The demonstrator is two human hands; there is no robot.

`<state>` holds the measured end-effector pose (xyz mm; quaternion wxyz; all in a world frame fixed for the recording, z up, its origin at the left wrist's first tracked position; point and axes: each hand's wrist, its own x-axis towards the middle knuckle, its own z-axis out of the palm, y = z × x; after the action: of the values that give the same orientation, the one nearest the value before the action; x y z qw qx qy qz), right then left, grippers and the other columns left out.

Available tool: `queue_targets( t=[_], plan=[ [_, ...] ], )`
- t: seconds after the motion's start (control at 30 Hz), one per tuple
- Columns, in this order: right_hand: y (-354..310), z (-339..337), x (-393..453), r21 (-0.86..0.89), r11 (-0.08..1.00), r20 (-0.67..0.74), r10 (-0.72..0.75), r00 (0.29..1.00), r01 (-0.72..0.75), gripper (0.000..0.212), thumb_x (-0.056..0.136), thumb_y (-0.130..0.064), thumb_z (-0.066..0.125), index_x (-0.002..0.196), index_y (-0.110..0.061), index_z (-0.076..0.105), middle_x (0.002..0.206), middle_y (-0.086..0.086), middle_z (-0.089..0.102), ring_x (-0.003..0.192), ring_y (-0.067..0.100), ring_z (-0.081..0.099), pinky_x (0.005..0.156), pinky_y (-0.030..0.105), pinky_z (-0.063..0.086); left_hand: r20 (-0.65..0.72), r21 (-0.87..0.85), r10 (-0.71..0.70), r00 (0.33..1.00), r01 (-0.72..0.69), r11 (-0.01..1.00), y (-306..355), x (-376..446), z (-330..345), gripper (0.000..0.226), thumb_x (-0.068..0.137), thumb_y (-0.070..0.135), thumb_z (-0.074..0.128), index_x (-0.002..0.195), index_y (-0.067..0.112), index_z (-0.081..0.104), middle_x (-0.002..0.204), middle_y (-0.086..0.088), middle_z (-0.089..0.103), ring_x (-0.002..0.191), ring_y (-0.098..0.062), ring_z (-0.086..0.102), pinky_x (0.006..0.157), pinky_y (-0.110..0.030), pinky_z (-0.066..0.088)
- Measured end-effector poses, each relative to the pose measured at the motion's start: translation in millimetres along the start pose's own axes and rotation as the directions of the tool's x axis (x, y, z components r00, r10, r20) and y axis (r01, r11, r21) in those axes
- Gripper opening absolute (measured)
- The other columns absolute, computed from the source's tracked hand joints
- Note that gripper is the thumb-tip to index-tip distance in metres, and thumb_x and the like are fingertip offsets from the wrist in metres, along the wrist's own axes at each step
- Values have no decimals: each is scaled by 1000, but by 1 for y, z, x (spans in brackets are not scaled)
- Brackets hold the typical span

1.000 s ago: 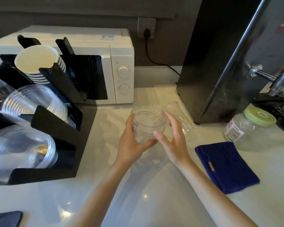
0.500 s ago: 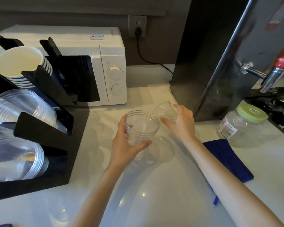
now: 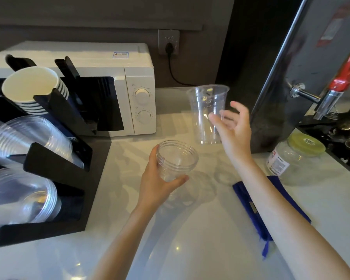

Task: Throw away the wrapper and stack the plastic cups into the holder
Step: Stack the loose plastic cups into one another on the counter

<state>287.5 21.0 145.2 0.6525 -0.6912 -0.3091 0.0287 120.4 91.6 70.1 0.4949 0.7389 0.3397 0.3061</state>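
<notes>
My left hand (image 3: 156, 184) grips a short, wide clear plastic cup (image 3: 177, 158) just above the white counter, its mouth tilted up toward me. My right hand (image 3: 236, 134) holds a tall clear plastic cup (image 3: 206, 106) upright by its lower right side, thumb in front and fingers behind. The black cup holder (image 3: 55, 166) stands at the left. It carries two slanted stacks of clear cups (image 3: 28, 136) (image 3: 22, 199) and a stack of striped paper cups (image 3: 30, 87). I see no wrapper.
A white microwave (image 3: 109, 63) sits behind the holder. A steel water boiler (image 3: 311, 57) with a red-handled tap (image 3: 331, 98) rises at the right. A green-lidded glass jar (image 3: 291, 158) and a folded blue cloth (image 3: 249, 201) lie near my right arm.
My right hand reached to the tall cup lying on its side by the boiler, took it and raised it upright. My left hand kept hold of the short cup.
</notes>
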Motion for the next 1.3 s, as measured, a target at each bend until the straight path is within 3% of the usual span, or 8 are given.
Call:
queue_targets(
  t=[0.13,0.27,0.37,0.53,0.73,0.9,1.1,1.3],
  plan=[
    [-13,8,-24,170,985,59,-21,998,11,70,80,-31,65,137,-30,24,124,6,57,103,-1,59,83,12,49,-4,-10,2,1000,-2,1000,0,0,1,99,56,32,84,134,42,25,120,11,51,109,-5,48,72,7,32],
    [4,21,-51,144,990,224,-45,974,12,79,77,-31,68,138,-42,18,137,9,47,120,12,53,100,31,46,-7,0,16,1000,-16,1000,4,-2,1,96,57,31,84,130,46,23,116,13,49,104,-3,49,69,11,30],
    [14,23,-64,83,995,273,-72,959,51,80,77,-30,67,138,-44,17,143,2,41,124,9,48,103,33,43,6,19,40,999,-40,999,4,-4,2,99,57,32,84,136,37,24,118,15,50,103,-1,50,71,9,33],
    [26,21,-78,-30,992,281,-112,953,125,71,78,-41,60,135,-48,18,138,-11,41,122,-1,42,100,22,38,-8,26,62,998,-62,998,1,-5,6,94,56,39,83,132,38,28,125,14,55,111,-4,55,82,-11,44],
    [43,18,-92,-65,991,258,-94,962,114,61,79,-53,43,134,-29,36,134,-7,47,125,7,38,100,9,29,-20,-8,50,999,-50,999,2,-4,3,92,57,36,83,131,38,29,123,18,53,109,0,52,72,6,37],
    [48,17,-99,-110,986,272,-92,958,126,46,81,-53,38,125,-40,39,123,-32,40,123,-4,34,98,6,26,-28,-27,0,1000,-1,1000,1,-5,-3,93,57,34,83,132,35,28,118,18,54,107,-1,52,75,-4,37],
    [30,22,-93,-19,995,259,-92,962,101,38,80,-51,42,111,-31,50,113,-17,53,112,7,48,96,26,40,-43,-33,-35,998,34,999,8,-10,-25,104,56,33,85,138,36,22,113,19,49,108,-3,47,87,-19,38],
    [-24,49,-87,207,978,409,-97,907,11,39,74,-57,48,110,-44,47,116,-21,57,108,-3,53,92,23,42,-130,-108,57,990,-72,992,45,-22,-71,101,52,33,86,135,34,29,117,11,62,106,-4,61,95,-32,50]
  ],
)
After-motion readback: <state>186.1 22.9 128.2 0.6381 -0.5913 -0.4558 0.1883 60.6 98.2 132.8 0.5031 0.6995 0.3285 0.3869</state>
